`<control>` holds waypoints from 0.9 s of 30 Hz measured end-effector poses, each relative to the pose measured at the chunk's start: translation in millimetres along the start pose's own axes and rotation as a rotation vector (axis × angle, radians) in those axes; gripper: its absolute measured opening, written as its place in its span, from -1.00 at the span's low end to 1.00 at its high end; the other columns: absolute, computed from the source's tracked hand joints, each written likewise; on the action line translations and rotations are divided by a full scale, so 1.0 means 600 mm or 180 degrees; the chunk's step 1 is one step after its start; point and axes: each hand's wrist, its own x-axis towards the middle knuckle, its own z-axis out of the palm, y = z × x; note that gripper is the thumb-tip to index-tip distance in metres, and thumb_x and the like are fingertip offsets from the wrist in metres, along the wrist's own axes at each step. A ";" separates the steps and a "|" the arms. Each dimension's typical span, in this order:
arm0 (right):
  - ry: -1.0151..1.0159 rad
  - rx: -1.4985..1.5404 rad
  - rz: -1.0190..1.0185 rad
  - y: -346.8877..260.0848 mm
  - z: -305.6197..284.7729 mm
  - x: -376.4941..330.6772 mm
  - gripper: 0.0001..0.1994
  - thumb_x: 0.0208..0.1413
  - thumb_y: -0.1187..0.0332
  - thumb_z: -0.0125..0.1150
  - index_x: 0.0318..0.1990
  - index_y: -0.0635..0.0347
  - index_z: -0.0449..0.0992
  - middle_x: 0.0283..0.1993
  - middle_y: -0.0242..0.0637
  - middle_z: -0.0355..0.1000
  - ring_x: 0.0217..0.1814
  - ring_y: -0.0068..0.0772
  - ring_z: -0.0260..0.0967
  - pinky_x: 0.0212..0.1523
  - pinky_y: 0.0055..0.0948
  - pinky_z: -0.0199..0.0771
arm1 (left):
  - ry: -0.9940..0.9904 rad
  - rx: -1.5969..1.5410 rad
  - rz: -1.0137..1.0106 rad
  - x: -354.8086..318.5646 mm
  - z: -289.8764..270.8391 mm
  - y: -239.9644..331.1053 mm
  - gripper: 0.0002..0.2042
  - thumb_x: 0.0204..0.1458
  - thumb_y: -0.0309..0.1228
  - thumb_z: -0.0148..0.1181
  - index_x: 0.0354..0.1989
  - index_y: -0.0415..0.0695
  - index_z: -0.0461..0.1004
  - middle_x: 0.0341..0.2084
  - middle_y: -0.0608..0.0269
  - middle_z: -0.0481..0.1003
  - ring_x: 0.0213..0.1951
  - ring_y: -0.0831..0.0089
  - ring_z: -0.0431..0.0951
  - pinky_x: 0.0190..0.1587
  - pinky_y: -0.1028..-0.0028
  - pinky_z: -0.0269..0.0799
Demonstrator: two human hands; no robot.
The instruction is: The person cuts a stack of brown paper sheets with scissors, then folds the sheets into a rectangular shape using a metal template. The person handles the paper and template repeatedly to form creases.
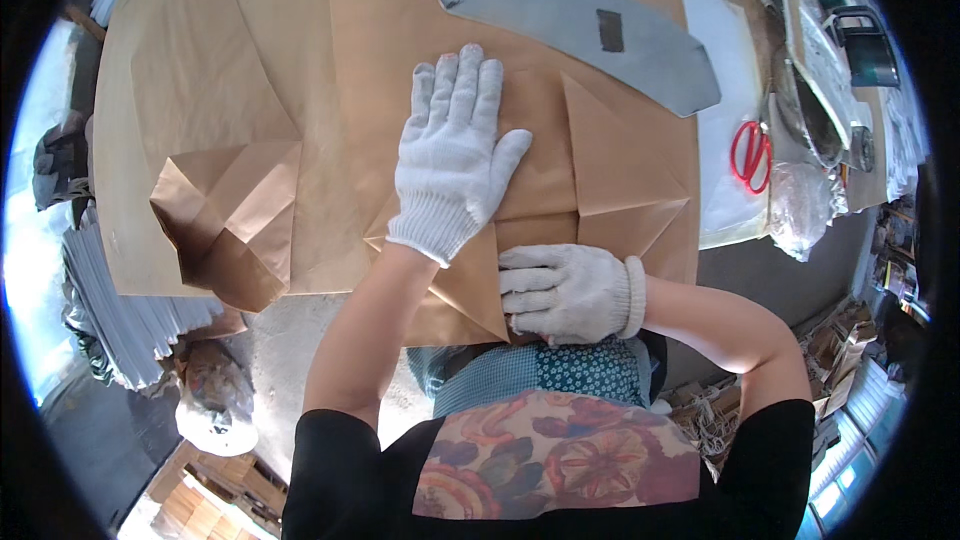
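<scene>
A folded brown paper bag (590, 180) lies at the near edge of a stack of brown paper sheets (200, 70). My left hand (455, 155), in a white knit glove, lies flat on the bag with fingers spread. My right hand (565, 290), also gloved, presses sideways on the bag's near folded flap, fingers pointing left. Neither hand grips anything.
A second folded brown bag (235, 215) lies to the left with its bottom opened. A grey metal template (580, 15) rests on the paper at the back. Red scissors (750, 152) lie on a white sheet at right, beside plastic bags and clutter. White stacks (110, 300) stand at left.
</scene>
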 end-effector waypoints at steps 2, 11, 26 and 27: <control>0.0726 -0.0985 0.0319 0.027 0.001 -0.005 -0.73 -0.08 0.29 0.32 -0.17 0.07 0.67 0.08 -0.31 0.59 0.26 -0.21 0.48 0.41 -0.08 0.38 | 0.0098 -0.0081 0.0101 0.007 0.005 0.001 -0.25 0.28 0.01 0.10 0.49 -0.29 0.17 0.52 -0.16 0.12 0.54 -0.12 0.05 0.59 0.04 -0.14; 0.2590 -0.1178 0.4592 0.177 -0.207 -0.168 -0.59 0.25 0.16 0.29 0.11 0.26 0.57 0.01 0.02 0.56 0.08 0.09 0.50 0.14 -0.07 0.48 | -0.0205 -0.0215 0.0031 -0.113 -0.048 -0.002 -0.27 0.26 -0.01 0.14 0.45 -0.29 0.24 0.46 -0.18 0.22 0.50 -0.14 0.16 0.57 0.02 -0.03; 0.2238 0.0840 0.4327 -0.019 -0.155 -0.167 -0.76 0.26 0.46 0.28 0.03 0.34 0.59 -0.17 -0.45 0.52 -0.13 -0.66 0.39 -0.05 -0.61 0.42 | 0.0040 -0.1542 -0.0638 -0.226 -0.108 -0.053 -0.42 -0.06 -0.50 0.50 0.23 -0.17 0.50 0.17 -0.02 0.49 0.28 0.01 0.46 0.32 0.18 0.40; 0.2290 0.1001 0.4276 -0.018 -0.147 -0.154 -0.76 0.24 0.48 0.29 0.02 0.35 0.58 -0.15 -0.43 0.52 -0.12 -0.65 0.39 -0.05 -0.59 0.43 | -0.0065 -0.1582 -0.0503 -0.220 -0.113 -0.068 -0.46 -0.08 -0.49 0.53 0.16 -0.15 0.56 0.15 0.00 0.50 0.26 0.03 0.47 0.28 0.21 0.44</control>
